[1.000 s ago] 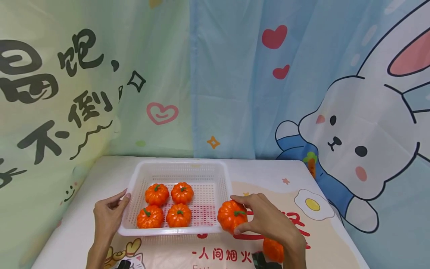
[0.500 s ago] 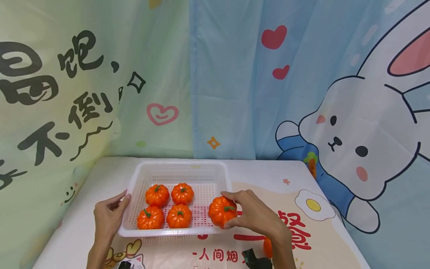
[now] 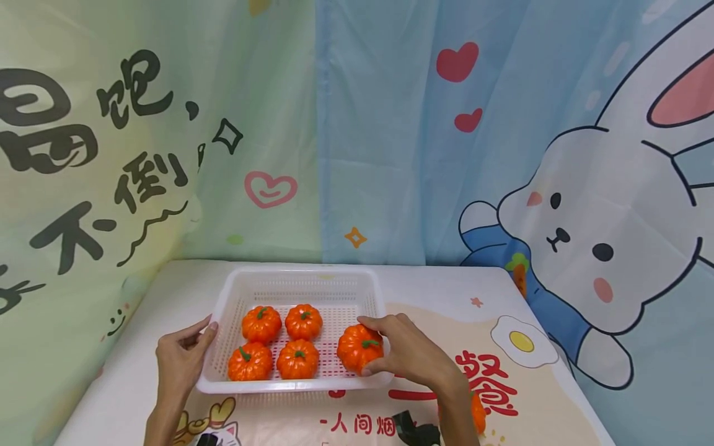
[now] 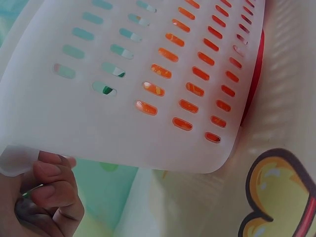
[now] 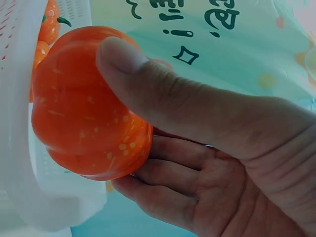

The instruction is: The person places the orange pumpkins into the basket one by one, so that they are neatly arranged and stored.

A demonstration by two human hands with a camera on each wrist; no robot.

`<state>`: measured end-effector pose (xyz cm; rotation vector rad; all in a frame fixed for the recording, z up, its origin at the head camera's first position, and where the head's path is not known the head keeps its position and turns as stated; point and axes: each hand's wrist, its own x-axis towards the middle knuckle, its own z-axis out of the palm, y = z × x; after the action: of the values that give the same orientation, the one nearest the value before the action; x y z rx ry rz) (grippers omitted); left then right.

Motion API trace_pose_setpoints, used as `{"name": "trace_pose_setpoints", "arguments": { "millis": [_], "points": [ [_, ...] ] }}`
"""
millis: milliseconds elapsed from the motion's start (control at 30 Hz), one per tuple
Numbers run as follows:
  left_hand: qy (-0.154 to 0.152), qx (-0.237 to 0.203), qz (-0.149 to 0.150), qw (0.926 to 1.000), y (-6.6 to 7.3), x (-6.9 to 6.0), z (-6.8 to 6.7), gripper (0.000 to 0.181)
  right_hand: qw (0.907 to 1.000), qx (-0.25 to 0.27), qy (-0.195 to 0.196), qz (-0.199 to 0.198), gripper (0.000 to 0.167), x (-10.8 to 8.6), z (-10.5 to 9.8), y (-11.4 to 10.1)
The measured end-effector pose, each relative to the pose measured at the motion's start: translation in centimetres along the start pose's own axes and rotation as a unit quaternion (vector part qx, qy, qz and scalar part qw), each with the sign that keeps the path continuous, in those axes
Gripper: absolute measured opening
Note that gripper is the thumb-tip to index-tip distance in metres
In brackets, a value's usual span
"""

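Note:
A white perforated plastic basket [image 3: 295,385] stands on the table, with several small orange toy pumpkins [image 3: 298,358] in its left and middle part. My left hand [image 3: 181,356] pinches the basket's left rim; in the left wrist view the fingers [image 4: 54,182] curl beneath that rim. Over the basket's right side, my right hand [image 3: 415,353] holds another orange toy pumpkin [image 3: 357,350] between thumb and fingers. The right wrist view shows the thumb across this pumpkin [image 5: 89,108], close to the basket wall [image 5: 15,123]. Whether it touches the basket floor, I cannot tell.
One more orange pumpkin [image 3: 478,414] lies on the table, partly behind my right forearm. A dark piece [image 3: 415,428] sits by the right wrist. The printed tablecloth [image 3: 535,396] reaches back to a curtain [image 3: 374,186] with cartoon pictures.
My right hand has moved left with its pumpkin, from the basket's right rim to over its inside. The left hand and the basket have stayed in place.

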<state>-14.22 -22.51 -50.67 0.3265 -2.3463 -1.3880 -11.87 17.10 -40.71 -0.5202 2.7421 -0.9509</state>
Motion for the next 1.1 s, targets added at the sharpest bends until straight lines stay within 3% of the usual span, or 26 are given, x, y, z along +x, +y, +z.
{"name": "trace_pose_setpoints", "arguments": {
  "millis": [1100],
  "points": [
    [-0.001,0.007,-0.005,1.0000,-0.1,0.1,0.1,0.032,0.9999,-0.005,-0.015,0.001,0.079,2.1,2.4,1.1]
  ]
}}
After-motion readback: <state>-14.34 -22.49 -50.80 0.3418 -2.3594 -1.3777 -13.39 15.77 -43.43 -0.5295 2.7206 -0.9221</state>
